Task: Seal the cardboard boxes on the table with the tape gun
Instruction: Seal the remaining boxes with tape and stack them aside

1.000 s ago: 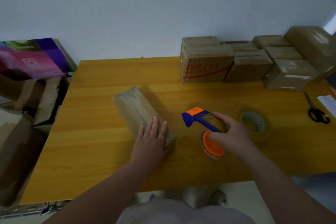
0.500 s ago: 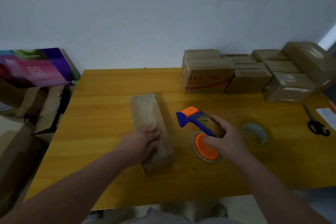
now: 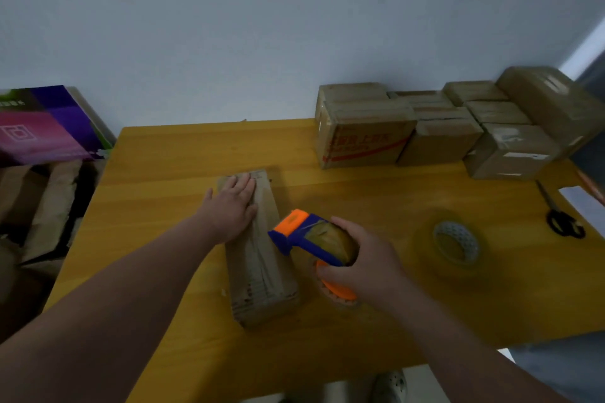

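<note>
Near the middle of the yellow wooden bench (image 3: 170, 173), the left hand (image 3: 230, 209) is pressing flat, fingers straight, on the far end of the long brown cardboard box (image 3: 262, 278). The right hand (image 3: 363, 258) is gripping the blue-and-orange tape gun (image 3: 304, 232) just beside it, probably lining up a strip, which is calling for its nose on the seam. Blur is hiding seam and tape end.
</note>
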`<state>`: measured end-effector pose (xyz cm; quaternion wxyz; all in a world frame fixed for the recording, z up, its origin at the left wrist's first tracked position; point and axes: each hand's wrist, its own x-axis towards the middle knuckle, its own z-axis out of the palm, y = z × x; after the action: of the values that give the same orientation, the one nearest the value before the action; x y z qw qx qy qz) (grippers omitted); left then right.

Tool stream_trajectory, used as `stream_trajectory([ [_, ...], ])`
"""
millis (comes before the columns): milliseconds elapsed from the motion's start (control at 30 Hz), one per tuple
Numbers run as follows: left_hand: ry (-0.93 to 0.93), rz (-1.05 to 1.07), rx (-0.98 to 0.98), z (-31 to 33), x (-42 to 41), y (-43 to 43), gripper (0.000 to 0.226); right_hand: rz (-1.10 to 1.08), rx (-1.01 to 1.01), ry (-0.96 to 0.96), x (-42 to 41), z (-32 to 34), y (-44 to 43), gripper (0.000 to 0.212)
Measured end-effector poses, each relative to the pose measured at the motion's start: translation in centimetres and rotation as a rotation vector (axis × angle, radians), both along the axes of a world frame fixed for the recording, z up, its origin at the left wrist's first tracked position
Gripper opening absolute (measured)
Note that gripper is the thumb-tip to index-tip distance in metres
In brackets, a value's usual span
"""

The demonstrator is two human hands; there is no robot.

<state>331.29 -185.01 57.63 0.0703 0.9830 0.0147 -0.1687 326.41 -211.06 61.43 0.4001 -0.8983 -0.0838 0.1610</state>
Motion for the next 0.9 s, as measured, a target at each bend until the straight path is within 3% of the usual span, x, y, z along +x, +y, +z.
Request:
stream_trajectory([
  [367,-0.003,-0.095,-0.002,0.0,-7.4,-2.2,0.058,0.045,-0.179,-0.108,-1.7,-1.1,2.4,0.086],
  [600,0.025,-0.17,0.066,-0.1,-13.2,-4.2,0.09,0.034,-0.169,-0.089,-2.0,-1.8,2.1,0.087],
  [700,0.087,-0.167,-0.008,0.5,-14.7,-4.7,0.076,0.035,-0.166,-0.073,-1.9,-1.6,2.0,0.089],
  [767,0.116,-0.172,-0.066,0.8,-15.1,-4.9,0.065,0.033,-0.144,-0.038,-1.9,-1.5,1.9,0.084],
  [900,0.103,-0.172,-0.162,0.4,-15.1,-4.9,0.064,0.043,-0.217,0.102,-1.5,-1.2,0.9,0.057],
])
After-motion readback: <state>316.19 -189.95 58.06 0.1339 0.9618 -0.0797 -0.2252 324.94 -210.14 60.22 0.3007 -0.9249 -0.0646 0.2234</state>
